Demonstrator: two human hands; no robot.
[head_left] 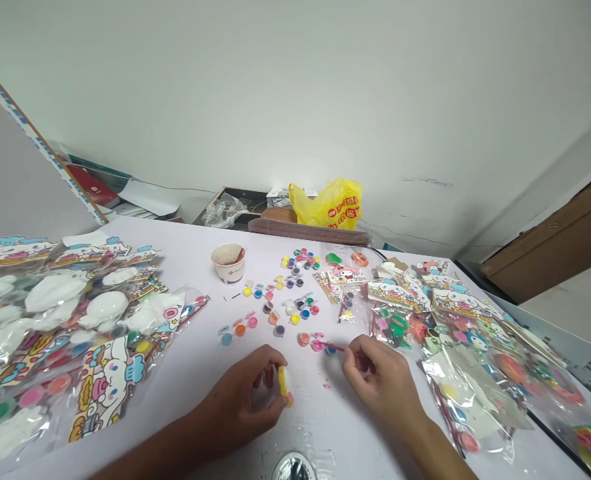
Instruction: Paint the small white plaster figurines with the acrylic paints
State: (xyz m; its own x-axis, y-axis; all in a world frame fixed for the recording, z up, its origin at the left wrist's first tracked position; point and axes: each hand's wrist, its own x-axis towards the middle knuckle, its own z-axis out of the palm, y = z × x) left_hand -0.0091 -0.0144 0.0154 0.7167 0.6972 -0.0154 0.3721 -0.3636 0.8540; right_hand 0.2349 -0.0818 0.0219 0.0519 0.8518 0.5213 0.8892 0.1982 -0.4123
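1. Head view: smooth, pale counter (pixel 185 293), small round paint pots (pixel 279 330) around the frame's centre.
2. Lower centre: a small, yellow-edged piece (pixel 282 381), long axis roughly upright.
3. Right of it, a thin red brush (pixel 336 347) points left, towards a pink pot (pixel 316 346).
4. Left hand (pixel 249 392): grip pinched on the piece; right hand (pixel 379 370): grip closed around the brush.

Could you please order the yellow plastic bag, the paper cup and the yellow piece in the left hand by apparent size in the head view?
1. Yellow plastic bag
2. Paper cup
3. Yellow piece in the left hand, partly hidden
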